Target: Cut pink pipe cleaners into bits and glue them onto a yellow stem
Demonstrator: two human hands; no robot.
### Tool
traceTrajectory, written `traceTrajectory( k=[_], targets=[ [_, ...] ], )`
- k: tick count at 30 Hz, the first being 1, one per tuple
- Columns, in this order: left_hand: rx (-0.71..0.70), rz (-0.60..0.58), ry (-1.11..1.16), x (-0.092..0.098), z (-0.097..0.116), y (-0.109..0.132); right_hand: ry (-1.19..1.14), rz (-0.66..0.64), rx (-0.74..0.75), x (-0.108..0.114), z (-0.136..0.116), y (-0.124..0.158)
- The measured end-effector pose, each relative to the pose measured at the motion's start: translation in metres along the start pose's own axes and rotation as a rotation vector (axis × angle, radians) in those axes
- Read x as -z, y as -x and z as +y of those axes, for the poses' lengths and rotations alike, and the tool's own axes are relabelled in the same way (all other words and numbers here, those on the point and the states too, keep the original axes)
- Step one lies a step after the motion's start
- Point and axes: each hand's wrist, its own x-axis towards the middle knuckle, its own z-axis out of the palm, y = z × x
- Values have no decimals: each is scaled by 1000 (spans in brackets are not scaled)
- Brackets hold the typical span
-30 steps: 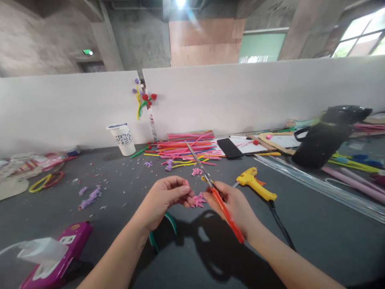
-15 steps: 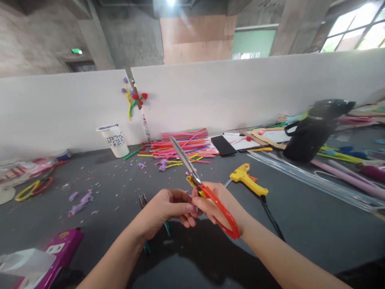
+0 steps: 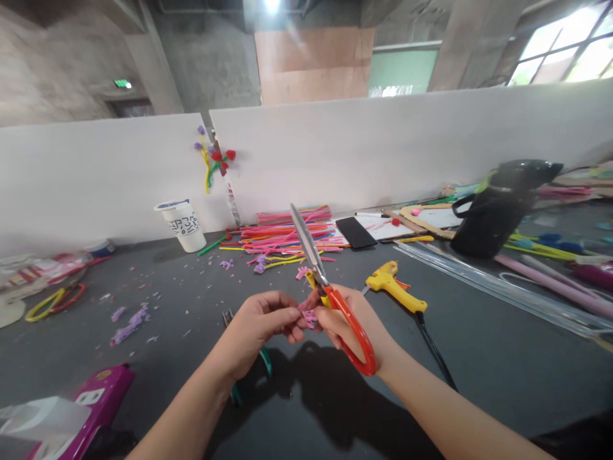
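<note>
My right hand [image 3: 342, 313] has a pair of scissors [image 3: 352, 329] hooked in it, red handles over the palm and closed blades pointing up and away. A small pink fringed piece [image 3: 310, 317] sits between both hands, pinched by the fingertips of my left hand [image 3: 275, 319] and touched by those of the right. A yellow piece [image 3: 312, 281] shows beside the scissor blades; what holds it is hidden. Green-handled pliers [image 3: 265, 363] lie on the table, partly covered by my left hand and wrist.
A yellow glue gun [image 3: 396, 289] lies right of my hands, its black cord trailing forward. Behind are pink and red pipe cleaners [image 3: 287, 236], a phone [image 3: 355, 232] and a paper cup [image 3: 184, 225]. A black jug [image 3: 500, 207] stands right; purple scraps [image 3: 129, 326] lie left.
Both hands have risen slightly, and the scissors' blades have swung to the right, more upright. The pink fringed piece now shows between the fingers.
</note>
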Motion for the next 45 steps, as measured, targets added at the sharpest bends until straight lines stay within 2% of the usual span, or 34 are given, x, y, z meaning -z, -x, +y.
traceTrajectory(
  k=[6,12,17,22,27,34,37,41,45],
  targets=[
    [-90,32,-112,1,0,-2,-9,34,-22,-6,1,-2],
    [-91,94,-3,4,2,-1,9,37,-20,-11,1,0],
    [-68,45,10,6,3,-1,15,25,20,-11,-1,3],
    [-27,-14,10,3,1,0,-7,36,-6,-12,0,1],
    [-51,64,122,5,3,0,-24,25,-8,-13,-4,4],
    [73,-50,85,1,2,1,-17,59,32,-11,-2,2],
    [76,-59,51,-1,1,0,19,51,41,-9,0,1],
    [16,-14,-37,-2,0,-1,138,37,62,-7,0,2],
    [69,-54,-71,-3,-1,0,264,47,99,-8,0,4]
  ],
)
